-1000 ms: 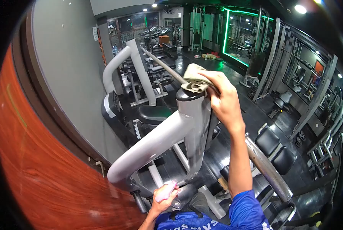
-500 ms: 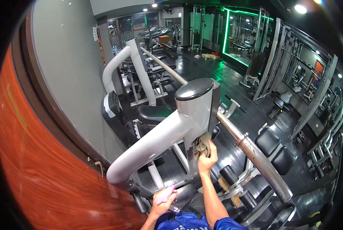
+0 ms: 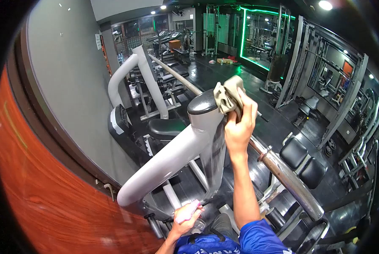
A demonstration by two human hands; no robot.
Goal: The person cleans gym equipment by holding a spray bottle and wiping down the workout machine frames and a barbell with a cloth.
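A crumpled grey-green cloth [image 3: 231,98] is gripped in my right hand [image 3: 241,127], raised beside the black-capped top [image 3: 203,103] of a grey machine post. The cloth overlaps the right edge of that cap; whether it presses on it I cannot tell. Low in front of my body, my left hand [image 3: 182,223] is closed around a spray bottle with a pink head [image 3: 188,211] and a clear body, partly hidden by the fingers. From the post a thick grey curved tube [image 3: 162,171] runs down to the left, near my left hand.
A steel bar [image 3: 289,182] with a thick sleeve juts toward me on the right. Black padded seats [image 3: 294,151] stand beyond it. A grey wall [image 3: 66,80] and a reddish wooden panel [image 3: 41,182] close off the left side. Racks and machines line the room behind.
My right hand has moved up with the cloth, from the lower side of the post to its top. My left hand stays low with the bottle. The view has shifted slightly.
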